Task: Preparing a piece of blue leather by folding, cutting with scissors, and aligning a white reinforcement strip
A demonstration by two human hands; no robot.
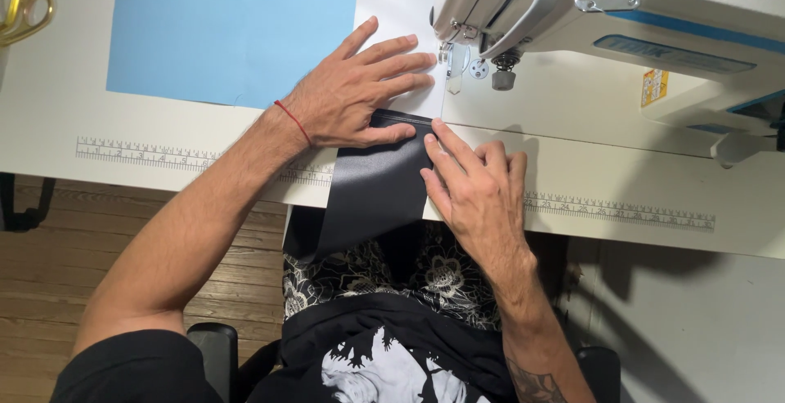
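Black, smooth fabric [378, 182] lies under both hands, a strip running from the near edge of the desk [589, 166] up toward the sewing machine [589, 11] and hanging off that near edge into the person's lap. The left hand [352, 96] lies flat and spread, its grip closed on nothing: the thumb presses the strip's far end, and the fingers [401, 60] stretch over the white desk toward the presser foot [455, 72]. The right hand [478, 190] also lies flat, palm down, holding nothing; its fingertips press the right side of the strip just beside the left thumb. A thin red cord [293, 123] circles the left wrist.

Past the hands, the machine's white head stands over the far right part of the desk, its needle area just beyond the left fingertips. A light blue sheet [229, 27] covers the far left part. Printed ruler strips [621, 211] run along the near edge on both sides of the fabric. Gold-handled scissors [20, 6] sit at the far left corner. Below the desk, a wooden floor [74, 239] shows on the left.
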